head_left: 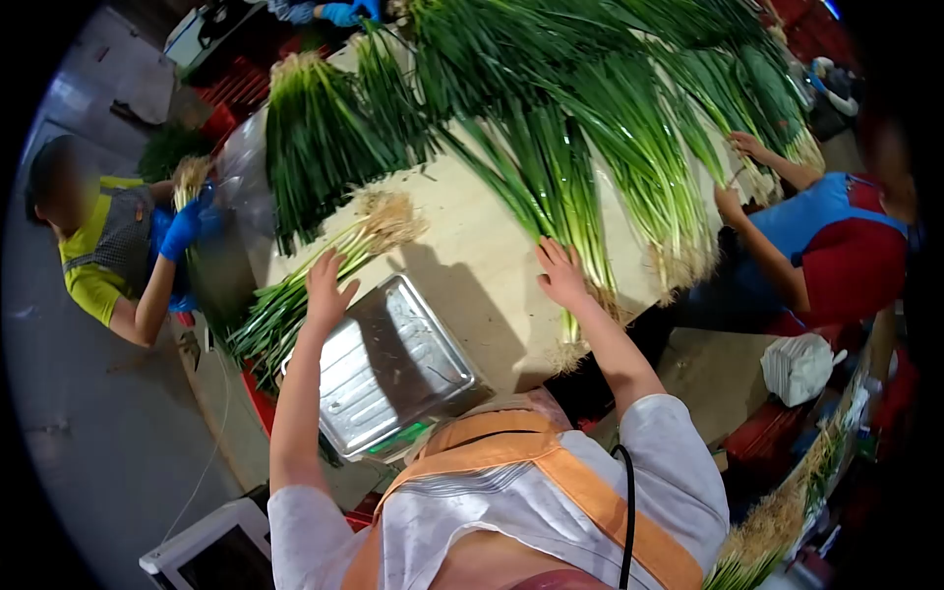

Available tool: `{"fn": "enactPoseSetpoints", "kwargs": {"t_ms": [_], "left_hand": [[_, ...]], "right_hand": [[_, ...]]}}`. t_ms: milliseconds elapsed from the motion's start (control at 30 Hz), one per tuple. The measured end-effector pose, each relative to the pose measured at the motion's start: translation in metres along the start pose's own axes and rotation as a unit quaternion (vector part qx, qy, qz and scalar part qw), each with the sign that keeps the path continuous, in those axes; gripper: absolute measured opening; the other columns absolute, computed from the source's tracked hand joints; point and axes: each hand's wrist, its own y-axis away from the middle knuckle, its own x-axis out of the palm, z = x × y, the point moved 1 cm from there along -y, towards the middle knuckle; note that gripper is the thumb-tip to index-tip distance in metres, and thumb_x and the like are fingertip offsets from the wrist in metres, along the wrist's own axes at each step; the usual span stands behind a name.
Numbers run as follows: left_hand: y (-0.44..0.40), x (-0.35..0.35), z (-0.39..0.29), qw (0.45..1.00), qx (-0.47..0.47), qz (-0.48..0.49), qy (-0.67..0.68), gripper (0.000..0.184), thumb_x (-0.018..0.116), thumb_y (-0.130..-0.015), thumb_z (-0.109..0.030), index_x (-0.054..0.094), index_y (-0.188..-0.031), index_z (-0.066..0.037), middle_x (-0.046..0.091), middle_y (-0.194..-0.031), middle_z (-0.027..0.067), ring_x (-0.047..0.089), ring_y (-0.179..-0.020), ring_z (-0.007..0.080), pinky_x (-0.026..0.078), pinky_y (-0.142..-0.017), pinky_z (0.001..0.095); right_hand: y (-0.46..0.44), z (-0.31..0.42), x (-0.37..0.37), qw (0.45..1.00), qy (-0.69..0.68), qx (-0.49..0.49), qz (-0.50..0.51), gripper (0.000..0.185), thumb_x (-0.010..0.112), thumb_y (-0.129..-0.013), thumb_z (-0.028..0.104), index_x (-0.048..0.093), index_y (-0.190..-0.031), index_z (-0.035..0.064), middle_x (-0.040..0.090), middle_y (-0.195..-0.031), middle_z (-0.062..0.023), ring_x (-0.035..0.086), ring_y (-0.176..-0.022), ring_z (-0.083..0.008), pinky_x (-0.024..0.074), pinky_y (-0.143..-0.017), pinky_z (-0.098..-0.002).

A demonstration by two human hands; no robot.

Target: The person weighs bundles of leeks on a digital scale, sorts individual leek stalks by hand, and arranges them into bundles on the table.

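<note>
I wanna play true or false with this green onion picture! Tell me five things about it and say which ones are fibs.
1. The worker in the yellow top wears blue gloves. True.
2. The camera wearer's own hands are in gloves too. False: the left hand and right hand are both bare.
3. The right hand is close to some green onions. True.
4. The shiny metal tray is round like a pizza. False: the metal tray is rectangular with ridges.
5. The camera wearer has purple straps. False: the straps are orange.
</note>
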Motion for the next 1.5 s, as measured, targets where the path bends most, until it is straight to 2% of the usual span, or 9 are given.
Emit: {"fn": "enactPoseSetpoints", "kwargs": {"t_ms": [67,200,333,733,833,967,1167,1367,1500], "left_hand": [[0.020,-0.019,-0.023,1.000,-0.001,-0.010,-0.004,0.049,0.070,-0.076,-0.021,0.052,-0.121,-0.011,0.041,-0.136,0.0133,0.037,-0.126,0.0334,0.026,-0.102,0.0470],[0.061,-0.049,-0.053,0.998,-0.043,-0.035,0.041,0.047,0.072,-0.075,-0.017,0.054,-0.118,-0.010,0.043,-0.134,0.0124,0.038,-0.126,0.0327,0.026,-0.102,0.0446],[0.094,-0.047,-0.060,0.997,-0.055,-0.042,0.046,0.041,0.072,-0.074,-0.015,0.057,-0.112,-0.009,0.046,-0.132,0.0131,0.038,-0.125,0.0333,0.029,-0.102,0.0443],[0.072,-0.024,-0.166,0.993,0.102,-0.021,0.059,0.037,0.072,-0.072,-0.013,0.059,-0.106,-0.012,0.048,-0.127,0.0122,0.042,-0.122,0.0338,0.032,-0.098,0.0461],[0.076,-0.023,-0.179,0.991,0.115,-0.005,0.067,0.034,0.071,-0.072,-0.012,0.059,-0.104,-0.012,0.049,-0.126,0.0115,0.042,-0.121,0.0337,0.032,-0.098,0.0462],[0.093,-0.019,-0.179,0.993,0.100,0.002,0.065,0.034,0.071,-0.072,-0.012,0.059,-0.104,-0.012,0.049,-0.126,0.0113,0.042,-0.121,0.0338,0.033,-0.097,0.0459],[0.112,-0.006,-0.196,0.989,0.080,0.018,0.120,0.032,0.070,-0.073,-0.013,0.060,-0.102,-0.009,0.052,-0.122,0.0133,0.047,-0.115,0.0346,0.038,-0.094,0.0448],[0.113,0.042,-0.254,0.891,-0.039,0.188,0.411,0.036,0.058,-0.089,-0.023,0.050,-0.118,-0.004,0.056,-0.114,0.0154,0.054,-0.106,0.0264,0.043,-0.090,0.0351],[0.116,0.092,-0.275,0.715,-0.165,0.231,0.639,0.043,0.050,-0.095,-0.027,0.041,-0.127,0.001,0.056,-0.105,0.0091,0.055,-0.095,0.0163,0.045,-0.084,0.0293]], "right_hand": [[0.011,0.003,-0.017,0.997,-0.059,0.000,-0.047,0.057,0.057,-0.085,0.025,0.039,-0.137,0.0104,0.018,-0.151,-0.0098,0.015,-0.140,-0.0266,0.0096,-0.113,-0.0491],[0.040,-0.023,-0.008,0.952,-0.120,0.261,-0.110,0.055,0.063,-0.081,0.028,0.046,-0.131,0.0100,0.025,-0.147,-0.0160,0.020,-0.136,-0.0354,0.0138,-0.111,-0.0475],[0.052,-0.052,0.001,0.950,-0.106,0.204,-0.210,0.034,0.064,-0.080,0.028,0.063,-0.106,0.0058,0.041,-0.135,-0.0162,0.034,-0.125,-0.0329,0.0213,-0.104,-0.0471],[0.020,-0.049,-0.040,0.976,0.064,0.210,0.017,0.034,0.066,-0.070,0.033,0.069,-0.080,0.0010,0.058,-0.109,-0.0145,0.053,-0.101,-0.0291,0.0283,-0.100,-0.0446],[0.020,-0.058,-0.041,0.970,0.060,0.233,-0.013,0.033,0.064,-0.072,0.032,0.068,-0.078,0.0001,0.059,-0.104,-0.0154,0.055,-0.097,-0.0302,0.0290,-0.099,-0.0446],[0.045,-0.053,-0.054,0.958,-0.125,0.248,-0.066,0.030,0.058,-0.076,0.026,0.067,-0.087,-0.0003,0.062,-0.098,-0.0141,0.057,-0.093,-0.0257,0.0371,-0.092,-0.0397],[0.093,-0.010,-0.067,0.767,-0.607,0.205,0.045,0.025,0.052,-0.081,0.015,0.063,-0.100,0.0021,0.063,-0.097,-0.0071,0.057,-0.088,-0.0164,0.0468,-0.078,-0.0305],[0.120,0.073,-0.059,0.685,-0.718,0.086,0.091,0.028,0.051,-0.083,0.008,0.059,-0.109,0.0041,0.060,-0.106,-0.0061,0.056,-0.092,-0.0166,0.0467,-0.083,-0.0288],[0.121,0.095,-0.050,0.792,-0.605,-0.040,0.068,0.018,0.058,-0.086,0.015,0.060,-0.099,0.0025,0.057,-0.090,-0.0067,0.056,-0.090,-0.0166,0.0465,-0.077,-0.0280]]}}
